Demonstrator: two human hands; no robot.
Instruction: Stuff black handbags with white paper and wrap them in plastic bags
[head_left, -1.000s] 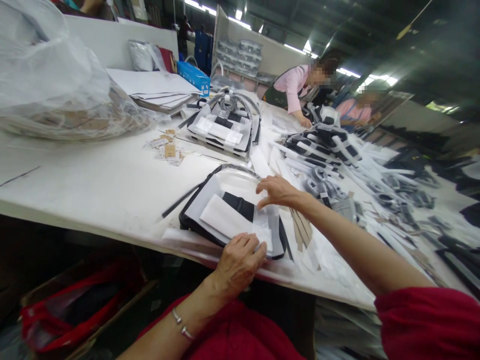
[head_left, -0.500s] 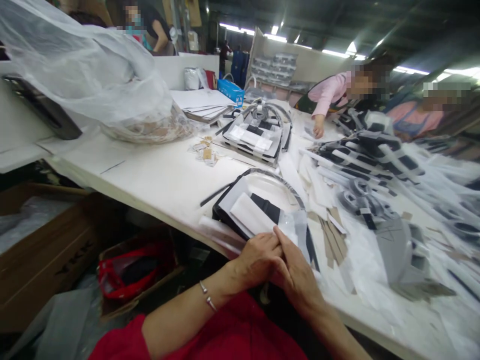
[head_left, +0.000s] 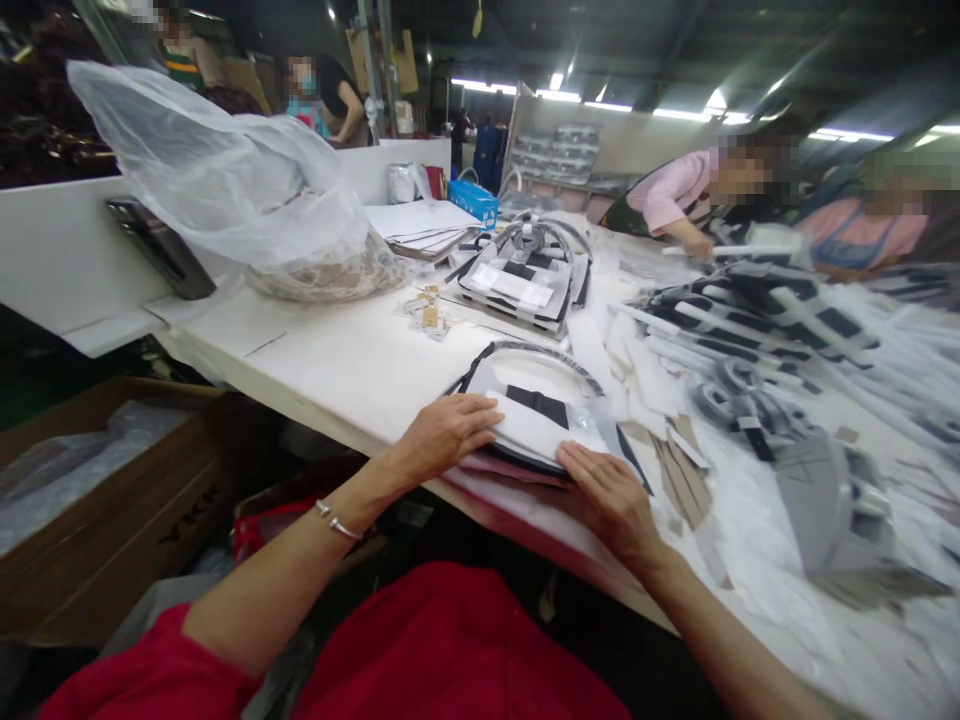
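Note:
A black handbag (head_left: 538, 404) with a wrapped, arched handle (head_left: 551, 356) lies at the near table edge. Across its front is a white padding strip (head_left: 521, 428). My left hand (head_left: 454, 430) rests on the left end of the strip, fingers stretched out and flat. At the strip's right end, my right hand (head_left: 606, 492) touches the near edge with its fingers extended. Both hands are open, apart from each other, with the bag between them. The undersides of the fingers are hidden.
Farther back stand another wrapped bag (head_left: 521, 285), small tags (head_left: 430, 315), a blue box (head_left: 474, 203) and a large plastic bag (head_left: 240, 190). Black and white parts (head_left: 757, 310) and cardboard strips (head_left: 679, 470) crowd the right. A co-worker's hand (head_left: 696, 243) works across the table.
My hands were together over the bag's near right corner. They have separated, the left moving leftward, and now lie on both ends of the padding strip. The view has shifted slightly.

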